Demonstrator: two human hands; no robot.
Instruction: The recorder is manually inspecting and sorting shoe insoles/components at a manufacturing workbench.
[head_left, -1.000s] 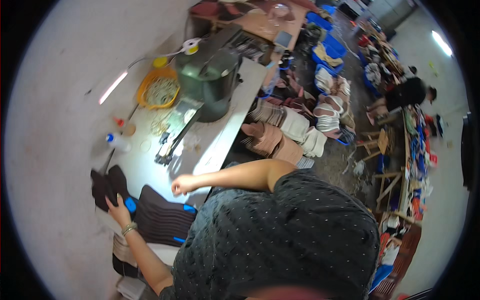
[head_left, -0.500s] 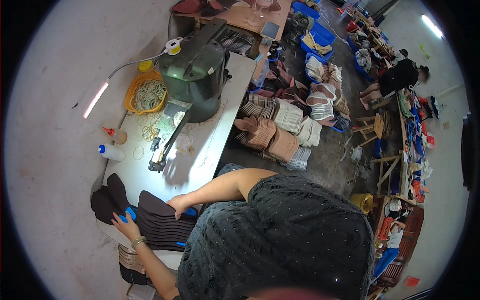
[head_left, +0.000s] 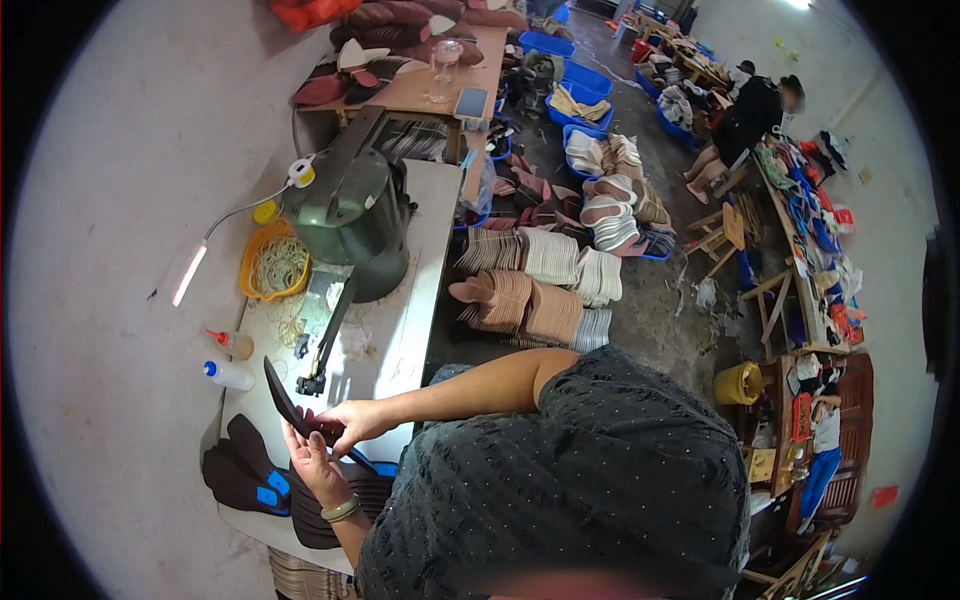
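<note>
A dark insole (head_left: 284,394) is held up off the table, tilted on edge, between both of my hands. My left hand (head_left: 318,468) grips it from the near side with fingers closed, a bangle on the wrist. Beside it my right hand (head_left: 358,424) pinches the insole's lower end. Below the hands, a stack of dark insoles (head_left: 325,510) lies fanned on the table, partly hidden by my left forearm. To its left rest several more dark insoles (head_left: 232,468) with blue patches on their ends. The head of a green sewing machine (head_left: 345,220) stands just beyond.
An orange basket (head_left: 246,270) of pale thread or bands sits left of the machine. Two squeeze bottles, one with a blue cap (head_left: 230,376), stand near the wall. Stacked tan insoles (head_left: 500,300) are on the right. A person (head_left: 750,120) is at the far right bench.
My hands have come together and lifted an insole off the stack, up and tilted. The view has shifted, so the machine now appears lower and further left.
</note>
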